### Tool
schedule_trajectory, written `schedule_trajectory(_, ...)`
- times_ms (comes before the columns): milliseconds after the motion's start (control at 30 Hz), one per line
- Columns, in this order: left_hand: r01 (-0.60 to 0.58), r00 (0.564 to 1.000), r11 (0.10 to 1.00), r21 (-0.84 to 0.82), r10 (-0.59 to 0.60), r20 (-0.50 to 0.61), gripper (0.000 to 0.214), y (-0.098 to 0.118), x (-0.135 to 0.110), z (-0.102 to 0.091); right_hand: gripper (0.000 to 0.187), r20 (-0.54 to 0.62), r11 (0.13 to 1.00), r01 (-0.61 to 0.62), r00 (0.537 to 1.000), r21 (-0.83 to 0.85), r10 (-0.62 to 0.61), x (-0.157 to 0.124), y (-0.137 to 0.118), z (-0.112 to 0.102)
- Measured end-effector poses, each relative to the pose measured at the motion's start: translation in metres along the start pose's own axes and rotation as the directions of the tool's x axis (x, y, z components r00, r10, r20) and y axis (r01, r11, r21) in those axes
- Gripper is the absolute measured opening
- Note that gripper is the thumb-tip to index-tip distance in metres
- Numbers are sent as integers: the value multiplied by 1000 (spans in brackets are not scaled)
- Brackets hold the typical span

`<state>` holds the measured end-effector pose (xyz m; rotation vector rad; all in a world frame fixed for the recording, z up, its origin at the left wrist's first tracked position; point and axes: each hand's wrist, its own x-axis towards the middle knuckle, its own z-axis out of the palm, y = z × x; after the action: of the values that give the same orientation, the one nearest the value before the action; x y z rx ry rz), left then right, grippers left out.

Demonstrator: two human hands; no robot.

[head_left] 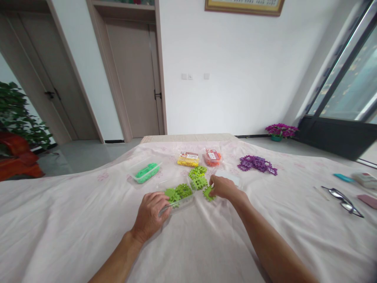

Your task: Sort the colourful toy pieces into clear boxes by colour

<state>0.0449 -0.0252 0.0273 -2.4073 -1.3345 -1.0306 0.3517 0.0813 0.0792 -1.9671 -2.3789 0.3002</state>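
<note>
My left hand (152, 214) rests on the near end of a clear plastic box (179, 202) holding green toothed building pieces (179, 191), its fingers curled over the box edge. My right hand (225, 187) pinches a light green piece (208, 193) that lies on the pink sheet just right of the box. A joined cluster of yellow-green pieces (198, 177) sits just behind both hands.
Farther back are a clear box of bright green pieces (145, 172), a yellow box (188, 159), an orange box (212, 157) and a purple pile (257, 163). A white lid (228, 175) lies by my right hand. Glasses (343, 200) lie at right on the pink sheet (88, 220).
</note>
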Motion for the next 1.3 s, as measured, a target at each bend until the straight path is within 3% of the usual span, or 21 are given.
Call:
schedule_trajectory(100, 2, 1000, 1000, -2, -2, 4, 10, 0, 0, 0, 27, -81, 979, 70, 995, 189, -55, 3, 8, -5)
schedule_trajectory(167, 6, 1000, 1000, -5, -6, 5, 10, 0, 0, -1, 17, -158, 922, 120, 985, 368, -66, 6, 8, -7)
schedule_trajectory(300, 14, 1000, 1000, -15, -13, 12, 9, 0, 1, -1, 20, -232, 665, 170, 973, 727, 5, 7, -13, -4)
schedule_trajectory(400, 12, 1000, 1000, -20, -12, 14, 9, 0, 1, -1, 27, -201, 437, 204, 978, 876, -52, 3, -38, 5)
schedule_trajectory(500, 9, 1000, 1000, -24, -9, 11, 9, 2, 0, -1, 31, -132, 336, 160, 986, 928, -106, 0, -54, 12)
schedule_trajectory(600, 7, 1000, 1000, -25, -7, 3, 7, 3, 1, -2, 32, -123, 416, 138, 990, 899, -62, 4, -49, 15)
schedule_trajectory(667, 13, 1000, 1000, -16, -13, -5, 7, 4, 1, -3, 33, -169, 563, 143, 986, 814, -6, 9, -36, 16)
schedule_trajectory(767, 22, 1000, 1000, -1, -22, -14, 8, 6, 3, -4, 33, -297, 822, 150, 955, 549, 25, 15, -17, 19)
schedule_trajectory(833, 20, 1000, 1000, 1, -20, -18, 8, 7, 4, -4, 31, -342, 920, 115, 940, 375, 22, 16, -11, 23)
schedule_trajectory(1067, 7, 1000, 1000, 19, -7, -15, 11, 5, 3, -3, 43, -264, 991, -6, 964, 135, 41, 9, -23, 39)
schedule_trajectory(1167, 9, 999, 1000, 21, -8, -34, 12, 0, 2, -2, 41, -263, 989, -7, 964, 147, 46, 11, -26, 43)
schedule_trajectory(1300, 106, 990, 994, 8, -105, -93, 28, -7, -1, 1, 48, -274, 965, 6, 959, 261, 68, 18, -20, 48)
